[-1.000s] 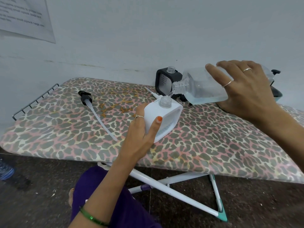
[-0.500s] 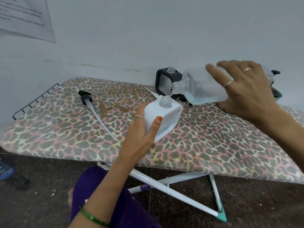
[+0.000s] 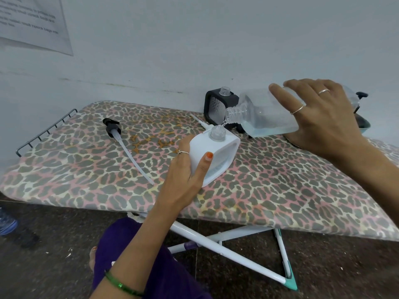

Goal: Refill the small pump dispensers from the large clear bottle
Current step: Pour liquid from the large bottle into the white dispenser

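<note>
The right hand (image 3: 321,117) grips the large clear bottle (image 3: 265,114) from above, fingers curled over its body. The bottle lies nearly horizontal, its long axis running from about 3 o'clock to 9 o'clock, with the threaded neck pointing toward 9 o'clock and dipped slightly down. Pale bluish liquid pools along its lower side, and a thin stream falls from its mouth into the open neck of the white dispenser (image 3: 216,154).

That dispenser is a squarish white bottle standing on the leopard-print ironing board (image 3: 280,190), tilted so its neck leans toward 1 o'clock, up to the pouring bottle. A little liquid shows low in its front window. The left hand (image 3: 183,175) clamps it from the 8 o'clock side, thumb across the front face and fingers wrapped behind.

At 12 o'clock from the white dispenser, against the wall, stands a black dispenser (image 3: 218,108), upright with its clear neck uncapped; the large bottle's neck passes just in front of it.

A black pump head (image 3: 112,126) with a long pale dip tube lies flat on the board at 9 o'clock from the white dispenser, well apart from it, the tube running toward 5 o'clock. A second pale tube tip shows just behind the white dispenser's shoulder. At the board's far right, partly hidden by the right hand, sits a dark object I cannot identify.
</note>
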`<control>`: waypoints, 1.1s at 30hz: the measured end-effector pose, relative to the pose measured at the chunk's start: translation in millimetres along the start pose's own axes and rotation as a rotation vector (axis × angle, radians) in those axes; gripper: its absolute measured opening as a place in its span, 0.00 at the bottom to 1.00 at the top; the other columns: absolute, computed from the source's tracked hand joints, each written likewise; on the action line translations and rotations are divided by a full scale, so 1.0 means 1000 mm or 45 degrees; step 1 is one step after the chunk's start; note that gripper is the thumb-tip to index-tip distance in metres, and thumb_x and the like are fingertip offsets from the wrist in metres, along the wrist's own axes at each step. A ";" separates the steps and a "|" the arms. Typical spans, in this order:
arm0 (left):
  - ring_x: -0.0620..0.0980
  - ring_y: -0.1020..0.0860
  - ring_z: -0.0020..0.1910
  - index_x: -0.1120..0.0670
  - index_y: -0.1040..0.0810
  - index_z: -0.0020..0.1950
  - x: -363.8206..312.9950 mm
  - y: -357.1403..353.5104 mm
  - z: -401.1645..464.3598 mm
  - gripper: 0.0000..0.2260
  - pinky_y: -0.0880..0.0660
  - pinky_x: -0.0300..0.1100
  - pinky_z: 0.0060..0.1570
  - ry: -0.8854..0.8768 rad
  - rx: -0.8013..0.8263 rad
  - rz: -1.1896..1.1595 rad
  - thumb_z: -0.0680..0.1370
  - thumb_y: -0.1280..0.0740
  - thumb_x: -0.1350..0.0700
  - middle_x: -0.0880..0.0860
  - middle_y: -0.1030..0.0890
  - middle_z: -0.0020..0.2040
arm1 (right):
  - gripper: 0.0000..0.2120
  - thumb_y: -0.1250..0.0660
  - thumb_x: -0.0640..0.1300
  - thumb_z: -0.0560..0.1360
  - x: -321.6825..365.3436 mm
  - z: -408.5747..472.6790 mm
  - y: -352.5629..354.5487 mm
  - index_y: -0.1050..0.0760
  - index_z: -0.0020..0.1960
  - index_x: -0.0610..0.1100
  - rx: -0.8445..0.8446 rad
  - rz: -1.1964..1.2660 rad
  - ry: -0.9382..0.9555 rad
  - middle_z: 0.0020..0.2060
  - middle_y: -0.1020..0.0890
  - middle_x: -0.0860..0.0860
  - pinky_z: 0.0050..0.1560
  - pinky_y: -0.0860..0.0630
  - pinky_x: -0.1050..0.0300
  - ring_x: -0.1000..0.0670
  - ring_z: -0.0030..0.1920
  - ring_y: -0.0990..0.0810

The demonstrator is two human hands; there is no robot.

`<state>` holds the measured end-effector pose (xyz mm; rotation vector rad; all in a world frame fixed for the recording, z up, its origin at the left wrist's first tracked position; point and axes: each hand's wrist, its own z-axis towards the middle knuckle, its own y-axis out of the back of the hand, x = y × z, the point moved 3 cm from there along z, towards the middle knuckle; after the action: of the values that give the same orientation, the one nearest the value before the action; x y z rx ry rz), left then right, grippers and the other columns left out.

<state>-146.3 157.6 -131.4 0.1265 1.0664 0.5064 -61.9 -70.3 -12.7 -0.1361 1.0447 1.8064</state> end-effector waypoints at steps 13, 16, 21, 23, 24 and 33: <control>0.39 0.23 0.51 0.43 0.40 0.65 0.000 0.000 0.000 0.21 0.25 0.32 0.44 -0.003 0.006 -0.001 0.76 0.46 0.35 0.45 0.23 0.54 | 0.35 0.26 0.38 0.66 0.001 0.001 0.000 0.35 0.70 0.43 0.011 0.002 -0.004 0.60 0.23 0.36 0.54 0.29 0.38 0.34 0.57 0.22; 0.39 0.23 0.51 0.43 0.40 0.65 -0.001 0.000 0.000 0.21 0.25 0.34 0.44 -0.005 0.005 -0.002 0.76 0.46 0.35 0.45 0.23 0.55 | 0.36 0.26 0.38 0.65 0.002 0.001 0.000 0.35 0.70 0.43 0.015 0.004 -0.003 0.60 0.23 0.36 0.54 0.29 0.38 0.34 0.57 0.22; 0.39 0.23 0.51 0.42 0.40 0.65 -0.002 0.000 0.000 0.21 0.23 0.37 0.44 0.005 0.008 -0.012 0.76 0.46 0.35 0.43 0.23 0.54 | 0.36 0.25 0.38 0.65 0.001 0.000 0.001 0.35 0.70 0.43 0.000 0.002 -0.005 0.60 0.23 0.36 0.54 0.29 0.38 0.34 0.56 0.22; 0.37 0.24 0.51 0.42 0.41 0.65 -0.003 0.000 0.000 0.21 0.24 0.36 0.43 0.012 0.008 -0.007 0.75 0.46 0.34 0.38 0.25 0.53 | 0.36 0.25 0.38 0.65 0.001 0.000 0.001 0.35 0.70 0.43 -0.007 0.004 -0.007 0.59 0.22 0.36 0.54 0.29 0.38 0.34 0.56 0.22; 0.37 0.24 0.51 0.41 0.41 0.65 -0.003 0.001 0.000 0.21 0.24 0.35 0.43 0.014 0.007 -0.006 0.75 0.46 0.34 0.37 0.26 0.53 | 0.37 0.25 0.38 0.64 0.001 -0.001 0.001 0.35 0.70 0.43 -0.001 0.006 -0.009 0.59 0.22 0.36 0.54 0.29 0.38 0.34 0.56 0.22; 0.36 0.24 0.52 0.40 0.41 0.65 -0.003 0.001 -0.001 0.20 0.26 0.32 0.44 0.024 0.015 -0.005 0.76 0.46 0.34 0.37 0.26 0.55 | 0.35 0.26 0.38 0.64 0.008 -0.003 -0.002 0.34 0.69 0.43 0.003 0.049 -0.024 0.58 0.22 0.36 0.53 0.28 0.38 0.34 0.55 0.21</control>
<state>-148.5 156.9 -128.9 0.1301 1.0882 0.4991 -64.8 -66.6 -20.1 -0.0981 1.0421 1.8378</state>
